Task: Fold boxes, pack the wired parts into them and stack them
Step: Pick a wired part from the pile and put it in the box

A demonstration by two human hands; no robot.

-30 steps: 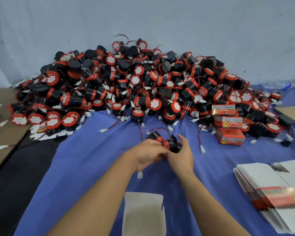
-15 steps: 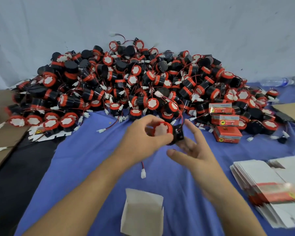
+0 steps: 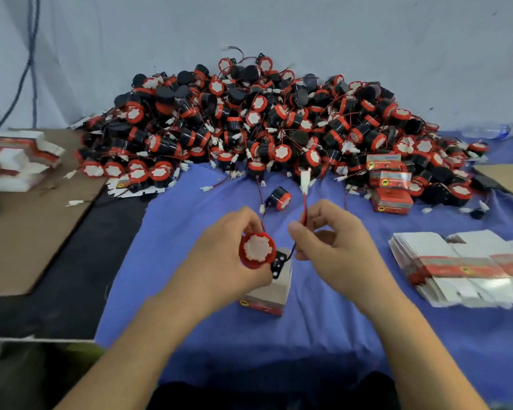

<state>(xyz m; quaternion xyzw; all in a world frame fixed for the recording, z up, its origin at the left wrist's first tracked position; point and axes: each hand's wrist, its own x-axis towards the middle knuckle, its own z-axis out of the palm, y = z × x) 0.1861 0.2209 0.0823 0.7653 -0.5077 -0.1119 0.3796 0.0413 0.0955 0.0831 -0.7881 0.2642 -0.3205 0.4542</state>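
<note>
We've got the left hand curled round one wired part, red rim and white face turned up toward us, a black bracket poking out at its lower right. Right beside it, the right hand pinches the red wire between thumb and forefinger, the other fingers loosely bent, and that wire climbs to a white connector standing above the fingers. Under both hands sits an open box on the blue cloth, pale inside, red along its near edge; the held part is over it, and we cannot tell whether they touch. Just beyond the hands a lone part lies on its side, near the foot of the big pile of parts heaped against the pale backdrop. At the pile's right foot we see three closed boxes stacked up. To the right lie flat box blanks fanned on the cloth; more blanks sit far left on brown cardboard. A clear bottle lies far right.
</note>
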